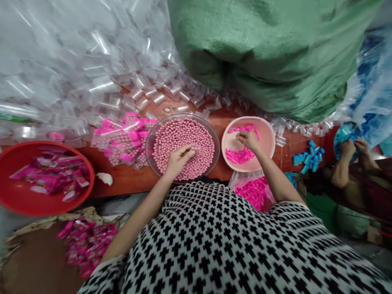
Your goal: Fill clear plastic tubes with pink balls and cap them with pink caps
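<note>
My left hand is over a clear round bowl filled with small pink beads. Its fingers are pinched around something clear that is too small to make out. My right hand hovers over a light pink basin, fingers curled together, and what they hold, if anything, is hidden. Bright pink plastic pieces lie in that basin, below and above my right hand. Clear containers with pink beads and pink tops are heaped left of the bead bowl.
Clear cylinders pile up behind, beside a large green sack. At left, a red basin holds pink packets. A bag of pink pieces sits near my body. At right, another person's hands work near blue pieces.
</note>
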A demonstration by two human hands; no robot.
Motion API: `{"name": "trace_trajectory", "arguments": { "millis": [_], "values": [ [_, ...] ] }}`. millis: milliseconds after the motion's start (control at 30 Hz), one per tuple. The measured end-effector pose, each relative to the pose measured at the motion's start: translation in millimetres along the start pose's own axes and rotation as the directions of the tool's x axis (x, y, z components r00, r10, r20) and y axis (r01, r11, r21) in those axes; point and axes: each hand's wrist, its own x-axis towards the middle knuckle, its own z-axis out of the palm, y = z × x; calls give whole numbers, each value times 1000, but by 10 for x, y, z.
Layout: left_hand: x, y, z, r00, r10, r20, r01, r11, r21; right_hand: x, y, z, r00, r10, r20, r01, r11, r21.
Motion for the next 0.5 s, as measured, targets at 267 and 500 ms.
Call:
{"name": "trace_trajectory", "arguments": {
  "millis": [267, 500],
  "values": [
    [-122, -72, 261, 1000, -15, 11, 15, 999, -33, -390, -26, 513, 977, 70, 200, 10, 928, -373],
    [-174, -99, 393, 998, -55, 18, 57, 988, -146, -463, 6, 535, 989, -54, 138, 110, 891, -440]
  ]
}}
